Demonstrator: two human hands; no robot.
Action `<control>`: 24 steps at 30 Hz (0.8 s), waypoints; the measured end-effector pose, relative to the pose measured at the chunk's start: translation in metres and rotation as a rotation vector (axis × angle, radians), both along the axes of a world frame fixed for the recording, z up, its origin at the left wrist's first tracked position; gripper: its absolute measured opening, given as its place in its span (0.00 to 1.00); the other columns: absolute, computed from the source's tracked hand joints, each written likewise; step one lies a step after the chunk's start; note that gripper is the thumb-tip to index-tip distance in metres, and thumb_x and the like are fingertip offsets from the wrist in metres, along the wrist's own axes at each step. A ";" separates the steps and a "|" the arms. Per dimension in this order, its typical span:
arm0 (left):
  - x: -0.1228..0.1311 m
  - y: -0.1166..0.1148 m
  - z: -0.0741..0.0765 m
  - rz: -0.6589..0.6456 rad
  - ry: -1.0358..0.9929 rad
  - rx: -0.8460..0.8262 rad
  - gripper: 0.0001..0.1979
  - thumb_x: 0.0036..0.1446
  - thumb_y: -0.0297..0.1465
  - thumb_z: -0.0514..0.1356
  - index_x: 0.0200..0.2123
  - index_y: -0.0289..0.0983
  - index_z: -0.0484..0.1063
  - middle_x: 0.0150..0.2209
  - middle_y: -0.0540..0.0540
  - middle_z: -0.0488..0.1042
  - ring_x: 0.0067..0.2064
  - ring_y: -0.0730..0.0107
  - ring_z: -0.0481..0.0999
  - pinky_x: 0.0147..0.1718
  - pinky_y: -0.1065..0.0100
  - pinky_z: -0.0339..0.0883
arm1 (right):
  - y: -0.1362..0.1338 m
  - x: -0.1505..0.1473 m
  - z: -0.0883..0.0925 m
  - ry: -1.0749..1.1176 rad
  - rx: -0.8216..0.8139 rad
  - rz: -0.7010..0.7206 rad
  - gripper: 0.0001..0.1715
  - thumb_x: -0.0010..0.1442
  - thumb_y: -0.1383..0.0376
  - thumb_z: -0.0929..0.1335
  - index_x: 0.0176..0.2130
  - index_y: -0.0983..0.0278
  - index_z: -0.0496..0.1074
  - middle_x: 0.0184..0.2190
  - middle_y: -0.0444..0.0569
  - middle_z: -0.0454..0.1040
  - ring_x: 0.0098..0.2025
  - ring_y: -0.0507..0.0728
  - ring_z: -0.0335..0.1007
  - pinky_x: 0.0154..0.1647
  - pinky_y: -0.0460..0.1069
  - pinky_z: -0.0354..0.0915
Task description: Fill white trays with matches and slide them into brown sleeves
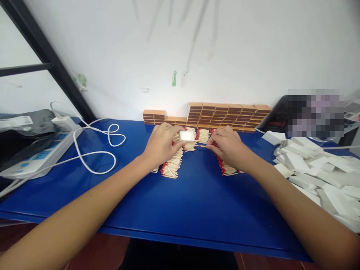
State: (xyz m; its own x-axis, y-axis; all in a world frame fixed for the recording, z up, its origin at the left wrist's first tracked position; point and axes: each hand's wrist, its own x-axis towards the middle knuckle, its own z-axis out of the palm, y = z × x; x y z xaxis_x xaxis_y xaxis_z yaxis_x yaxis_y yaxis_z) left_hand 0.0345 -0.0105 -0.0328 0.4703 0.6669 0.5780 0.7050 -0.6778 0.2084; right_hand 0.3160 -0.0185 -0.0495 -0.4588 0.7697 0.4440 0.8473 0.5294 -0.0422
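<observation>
My left hand grips a small white matchbox tray between thumb and fingers, its hollow side facing me. Pinched at the fingertips of my right hand is a single match, pointing left toward the tray. Red-headed matches lie in rows beneath and around both hands: one pile is by the left thumb, another between the hands, and a third partly under the right hand.
Brown matchboxes are stacked along the white wall. A heap of white box trays covers the table's right side, near a dark device. At left lie a power strip, a looped white cable and a dark bag.
</observation>
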 end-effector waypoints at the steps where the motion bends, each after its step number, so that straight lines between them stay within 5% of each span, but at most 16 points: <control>1: 0.000 -0.001 0.000 -0.001 -0.002 -0.004 0.18 0.62 0.35 0.72 0.54 0.40 0.77 0.49 0.41 0.83 0.53 0.51 0.79 0.53 0.51 0.70 | -0.003 -0.001 0.004 0.025 0.021 0.006 0.11 0.68 0.63 0.68 0.33 0.61 0.76 0.37 0.55 0.74 0.44 0.66 0.64 0.46 0.59 0.60; 7: 0.008 -0.010 -0.001 -0.036 -0.020 0.001 0.18 0.62 0.34 0.71 0.54 0.39 0.77 0.50 0.42 0.83 0.52 0.53 0.79 0.53 0.53 0.70 | -0.025 -0.023 0.024 0.200 0.152 0.053 0.08 0.71 0.62 0.67 0.39 0.59 0.75 0.39 0.54 0.73 0.46 0.66 0.63 0.50 0.61 0.61; 18: 0.017 -0.022 0.003 -0.119 -0.004 0.027 0.11 0.64 0.36 0.70 0.47 0.40 0.79 0.47 0.43 0.84 0.52 0.53 0.79 0.54 0.52 0.69 | -0.032 -0.037 0.019 0.153 0.117 0.141 0.09 0.72 0.65 0.66 0.41 0.61 0.76 0.42 0.56 0.75 0.46 0.65 0.62 0.49 0.60 0.63; 24: 0.009 -0.013 0.002 -0.047 -0.013 0.008 0.19 0.62 0.39 0.73 0.53 0.40 0.78 0.50 0.41 0.83 0.53 0.52 0.79 0.55 0.51 0.68 | -0.018 -0.016 0.014 0.162 0.171 -0.036 0.12 0.71 0.63 0.67 0.39 0.60 0.80 0.37 0.56 0.76 0.45 0.67 0.64 0.46 0.62 0.60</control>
